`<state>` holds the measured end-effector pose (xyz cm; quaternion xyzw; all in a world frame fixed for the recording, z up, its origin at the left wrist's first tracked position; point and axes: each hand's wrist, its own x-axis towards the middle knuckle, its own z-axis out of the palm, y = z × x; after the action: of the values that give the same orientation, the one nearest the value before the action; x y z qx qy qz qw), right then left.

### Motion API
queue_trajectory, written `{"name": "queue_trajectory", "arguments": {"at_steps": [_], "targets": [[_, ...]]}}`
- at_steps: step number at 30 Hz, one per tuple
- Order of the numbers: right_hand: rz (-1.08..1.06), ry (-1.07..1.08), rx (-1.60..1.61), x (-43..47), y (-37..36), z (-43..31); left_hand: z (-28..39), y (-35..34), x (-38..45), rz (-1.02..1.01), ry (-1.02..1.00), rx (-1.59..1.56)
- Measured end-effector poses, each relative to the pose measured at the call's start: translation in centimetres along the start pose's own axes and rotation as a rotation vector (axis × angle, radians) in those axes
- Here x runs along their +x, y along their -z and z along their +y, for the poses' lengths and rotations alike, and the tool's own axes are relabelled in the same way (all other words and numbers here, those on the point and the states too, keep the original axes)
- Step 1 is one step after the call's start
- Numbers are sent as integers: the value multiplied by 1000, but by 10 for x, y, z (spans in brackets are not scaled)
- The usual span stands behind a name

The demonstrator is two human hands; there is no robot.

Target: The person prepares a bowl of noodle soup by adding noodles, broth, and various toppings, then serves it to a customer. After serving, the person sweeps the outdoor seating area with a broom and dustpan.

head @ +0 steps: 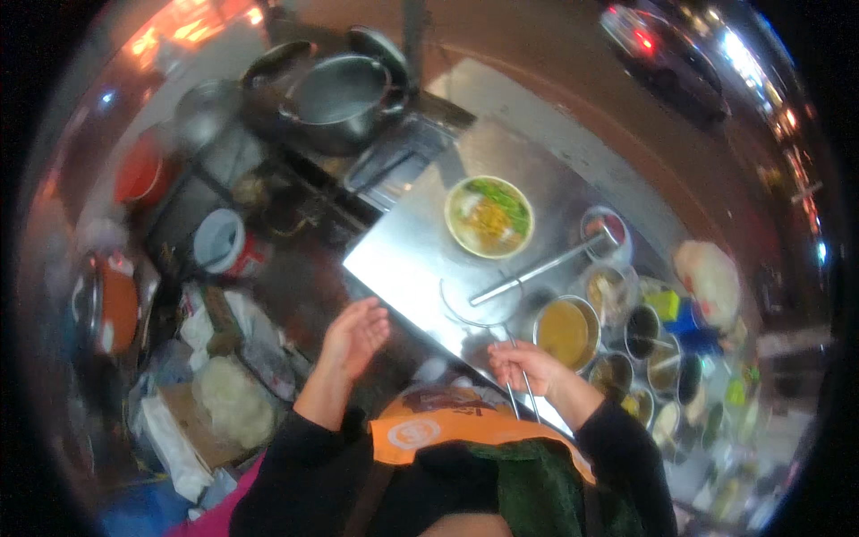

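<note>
My right hand [523, 366] is closed around the two-wire handle of a round wire utensil [470, 324], whose ring lies over the metal tabletop [396, 248]. Whether the ring holds a mesh is too blurred to tell. My left hand [356, 335] hangs in front of the table's edge with nothing in it, its fingers loosely curled and slightly apart. Farther up the table stands a round bowl of food [488, 216] with chopped greens along one side and a yellow topping. A straight metal bar [543, 266] crosses the ring and reaches up to a small container [607, 231].
To the right, a pot of yellow-brown liquid [567, 332] stands among several metal containers [642, 329]. A large dark pot [342, 90] sits at the upper left. Below it are a white-and-red bucket [220, 240] and bags [235, 403]. A car [664, 60] is on the road beyond.
</note>
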<state>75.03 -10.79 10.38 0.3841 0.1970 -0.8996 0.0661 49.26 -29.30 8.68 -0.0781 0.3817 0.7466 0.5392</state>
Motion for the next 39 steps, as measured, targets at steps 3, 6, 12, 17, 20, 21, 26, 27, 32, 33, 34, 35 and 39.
{"name": "queue_trajectory", "arguments": {"at_steps": [3, 6, 12, 17, 20, 21, 26, 27, 32, 33, 34, 35, 39], "targets": [[53, 41, 80, 23, 2, -1, 2, 5, -3, 64, 11, 9], [98, 124, 55, 55, 3, -3, 5, 7, -12, 33, -4, 16], [112, 324, 304, 121, -7, -1, -2, -4, -3, -53, 217, 355], [89, 288, 346, 142, -49, 4, -21, -11, 58, -521, 726, 470], [85, 229, 135, 109, -86, -1, -6, 3, 94, -628, 890, 536], [419, 232, 129, 101, -102, -8, 9, 13, 109, -757, 776, 736], [587, 413, -1208, 127, -169, -142, 38, 48, 160, -1002, 637, 898], [530, 634, -1440, 155, -187, -183, 41, 53, 172, -1062, 516, 933], [667, 1767, -1634, 354, -283, -390, 57, 77, 223, -1060, 653, 974], [917, 1786, -1653, 383, -294, -419, 61, 79, 229, -1051, 699, 974], [1065, 1821, -1641, 410, -304, -444, 65, 80, 233, -1045, 728, 977], [1229, 1733, -1634, 430, -307, -460, 68, 81, 236, -1047, 747, 970], [1144, 1264, -1462, 445, -312, -493, 77, 82, 240, -1058, 766, 941]]}}
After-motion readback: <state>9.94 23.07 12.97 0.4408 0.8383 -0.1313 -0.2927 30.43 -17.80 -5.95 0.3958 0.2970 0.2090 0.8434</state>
